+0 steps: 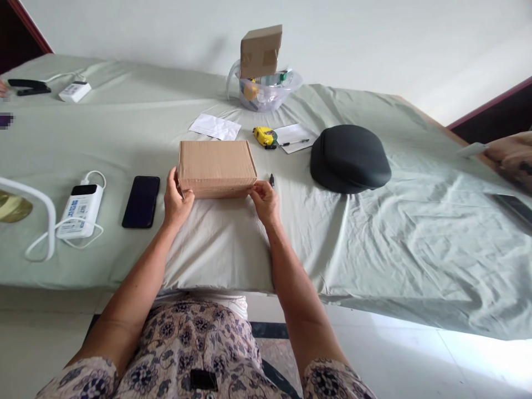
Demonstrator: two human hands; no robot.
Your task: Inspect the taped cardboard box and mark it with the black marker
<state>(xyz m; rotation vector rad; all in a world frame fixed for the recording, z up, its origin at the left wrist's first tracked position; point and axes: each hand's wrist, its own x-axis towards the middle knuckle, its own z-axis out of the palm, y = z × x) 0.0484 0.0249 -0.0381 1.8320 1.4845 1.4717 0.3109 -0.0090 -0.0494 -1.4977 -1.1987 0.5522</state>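
A closed brown cardboard box (216, 165) lies flat on the table covered by a pale green sheet (374, 244). My left hand (177, 200) grips the box's near left corner, fingers curled on its side. My right hand (265, 200) pinches the near right corner, fingers closed on the front edge. A black pen (271, 180) lies just right of my right hand.
Left of the box lie a black phone (141, 201) and a white power bank (81, 210) with its cable. Behind are a yellow tape measure (263, 136), papers (215, 127), a clear bowl (266, 91) holding a small carton, and a black case (349, 158). Another person's hand (513, 158) shows at the right edge.
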